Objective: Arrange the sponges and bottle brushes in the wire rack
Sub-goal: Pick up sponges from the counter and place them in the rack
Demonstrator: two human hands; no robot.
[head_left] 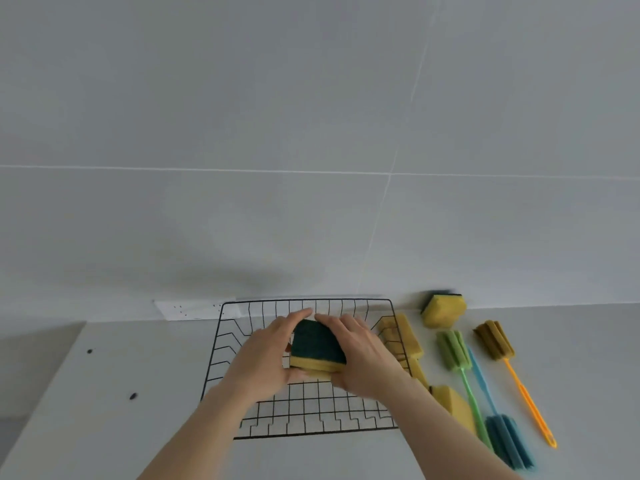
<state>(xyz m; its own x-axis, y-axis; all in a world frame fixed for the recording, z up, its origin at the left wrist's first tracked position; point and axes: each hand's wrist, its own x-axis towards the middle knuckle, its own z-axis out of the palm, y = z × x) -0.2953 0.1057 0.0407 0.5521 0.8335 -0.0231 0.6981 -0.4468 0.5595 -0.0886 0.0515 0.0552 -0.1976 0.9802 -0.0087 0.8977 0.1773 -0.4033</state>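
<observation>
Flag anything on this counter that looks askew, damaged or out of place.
Nothing looks damaged or spilled. One sponge leans tilted against the wall, apart from the rest. Two small dark specks mark the counter left of the wire rack; what they are I cannot tell.

Head view: looking forward and down from the person's head.
Facing: the tiled wall (311,116), filling the upper frame.
Nearness: sitting close above the surface (138,358).

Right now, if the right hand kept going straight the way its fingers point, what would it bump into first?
The right hand points up and leftward, so it would probably meet the left hand's fingertips first, over the green-topped yellow sponge. Past them stands the black wire rack's back wall. Depth is unclear.
</observation>
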